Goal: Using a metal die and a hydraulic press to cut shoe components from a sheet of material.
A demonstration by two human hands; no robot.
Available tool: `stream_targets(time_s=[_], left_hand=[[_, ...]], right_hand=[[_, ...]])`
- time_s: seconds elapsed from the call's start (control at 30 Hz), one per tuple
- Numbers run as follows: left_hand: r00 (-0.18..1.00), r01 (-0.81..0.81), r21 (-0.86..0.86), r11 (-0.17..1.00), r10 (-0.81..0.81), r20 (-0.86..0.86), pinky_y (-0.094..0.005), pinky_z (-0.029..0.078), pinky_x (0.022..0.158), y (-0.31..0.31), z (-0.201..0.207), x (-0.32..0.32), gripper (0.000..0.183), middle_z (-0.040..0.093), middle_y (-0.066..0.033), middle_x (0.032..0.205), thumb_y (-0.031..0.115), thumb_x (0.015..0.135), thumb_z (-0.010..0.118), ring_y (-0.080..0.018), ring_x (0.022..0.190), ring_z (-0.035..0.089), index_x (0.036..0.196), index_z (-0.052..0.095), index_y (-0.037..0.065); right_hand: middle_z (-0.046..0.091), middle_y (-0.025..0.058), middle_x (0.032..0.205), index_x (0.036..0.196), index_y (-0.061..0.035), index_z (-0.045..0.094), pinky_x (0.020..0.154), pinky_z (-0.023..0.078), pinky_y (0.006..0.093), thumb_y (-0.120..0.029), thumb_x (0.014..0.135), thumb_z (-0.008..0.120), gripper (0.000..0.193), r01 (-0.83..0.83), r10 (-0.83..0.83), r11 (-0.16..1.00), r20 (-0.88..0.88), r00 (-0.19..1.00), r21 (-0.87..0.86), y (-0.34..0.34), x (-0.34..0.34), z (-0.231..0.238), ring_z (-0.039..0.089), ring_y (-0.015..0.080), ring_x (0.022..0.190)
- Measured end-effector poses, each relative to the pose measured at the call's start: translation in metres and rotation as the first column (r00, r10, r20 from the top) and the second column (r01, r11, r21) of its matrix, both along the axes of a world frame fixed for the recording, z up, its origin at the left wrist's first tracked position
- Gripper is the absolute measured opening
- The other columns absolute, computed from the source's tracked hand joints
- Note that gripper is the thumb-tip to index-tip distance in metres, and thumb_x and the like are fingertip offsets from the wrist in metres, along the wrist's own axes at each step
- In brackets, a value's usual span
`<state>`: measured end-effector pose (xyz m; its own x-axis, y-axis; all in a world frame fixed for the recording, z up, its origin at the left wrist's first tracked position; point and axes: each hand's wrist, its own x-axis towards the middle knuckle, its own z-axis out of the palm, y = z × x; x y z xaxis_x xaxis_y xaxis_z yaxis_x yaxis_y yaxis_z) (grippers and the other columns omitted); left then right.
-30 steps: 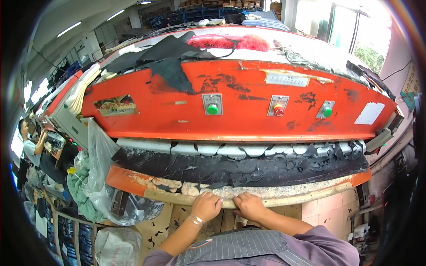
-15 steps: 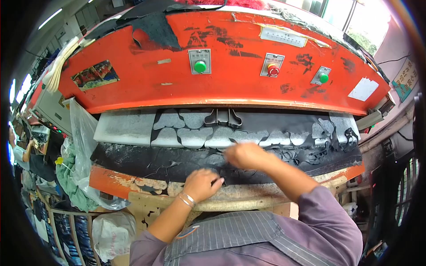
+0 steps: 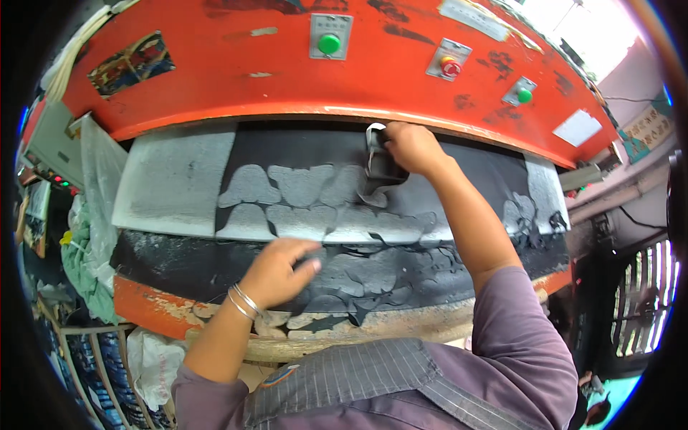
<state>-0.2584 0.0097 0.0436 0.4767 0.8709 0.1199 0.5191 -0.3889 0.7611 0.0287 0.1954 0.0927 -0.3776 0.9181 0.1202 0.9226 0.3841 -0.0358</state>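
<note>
My right hand [image 3: 417, 147] grips a curved metal cutting die [image 3: 381, 166], stood on its side and somewhat blurred, under the front edge of the red machine. Beneath it lies a black sheet [image 3: 287, 147] with rows of rounded cut-outs, through which a pale cutting board [image 3: 168, 175] shows. My left hand [image 3: 278, 271] is off to the left over the front edge of that board, its thumb and fingers apart and nothing seen in them. Cut black scraps [image 3: 358, 276] with curved openings hang over the dark front ledge beside it.
The red machine beam [image 3: 279, 79] spans the far side, carrying green buttons [image 3: 329, 44] and a red knob [image 3: 451, 67]. A clear plastic sheet [image 3: 107, 179] and green cloth [image 3: 87, 269] hang at the left. A white bag [image 3: 154, 369] sits lower left.
My right hand has moved from the front ledge to the die, which is now turned and farther right. My left hand has shifted left and opened. The head view has moved closer to the board.
</note>
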Motion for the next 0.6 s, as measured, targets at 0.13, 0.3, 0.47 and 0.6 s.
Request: stream_targets(time_s=[0.13,0.3,0.47,0.6], left_hand=[[0.974,-0.100,-0.157,0.983,0.129,0.187,-0.0397,0.045,0.093,0.065,-0.001,0.047,0.045,0.063,-0.0172,0.116,0.021,0.085,0.061,-0.0326,0.106,0.059,0.126,0.053,0.003],[0.978,-0.202,0.030,0.979,0.200,0.056,-0.0427,0.029,0.109,0.119,-0.065,0.110,0.070,0.055,-0.0179,0.131,0.014,0.082,0.053,-0.0311,0.127,0.047,0.143,0.025,-0.006],[0.965,-0.253,0.085,0.964,0.258,-0.054,-0.0446,0.017,0.115,0.115,-0.068,0.130,0.076,0.049,-0.0156,0.139,0.012,0.081,0.051,-0.0265,0.135,0.037,0.145,0.015,-0.008],[0.968,-0.246,0.086,0.965,0.250,-0.030,-0.0431,0.016,0.115,0.116,-0.068,0.122,0.076,0.048,-0.0129,0.140,0.012,0.080,0.051,-0.0236,0.136,0.036,0.144,0.016,-0.010]], right_hand=[[0.062,0.0191,0.060,0.081,0.0075,0.059,0.045,0.052,0.0369,-0.010,0.077,0.059,0.018,0.387,-0.534,0.841,-0.462,0.708,-0.378,-0.004,0.058,-0.032,0.064,0.0251,0.048],[0.061,0.0144,0.059,0.083,0.0054,0.056,0.035,0.049,0.0329,-0.015,0.082,0.065,0.022,0.413,-0.610,0.790,-0.645,0.460,-0.453,-0.045,0.041,-0.072,0.061,0.0213,0.044],[0.060,0.0248,0.116,0.105,-0.0009,0.058,0.097,0.044,0.0502,-0.037,0.071,0.080,0.054,0.183,-0.063,0.967,-0.530,0.846,0.177,-0.075,0.069,-0.087,0.056,0.0352,0.117],[0.053,0.0237,0.128,0.106,-0.0068,0.059,0.109,0.027,0.0499,-0.045,0.060,0.084,0.065,0.087,-0.070,0.996,-0.421,0.905,0.023,-0.077,0.073,-0.092,0.036,0.0369,0.135]])
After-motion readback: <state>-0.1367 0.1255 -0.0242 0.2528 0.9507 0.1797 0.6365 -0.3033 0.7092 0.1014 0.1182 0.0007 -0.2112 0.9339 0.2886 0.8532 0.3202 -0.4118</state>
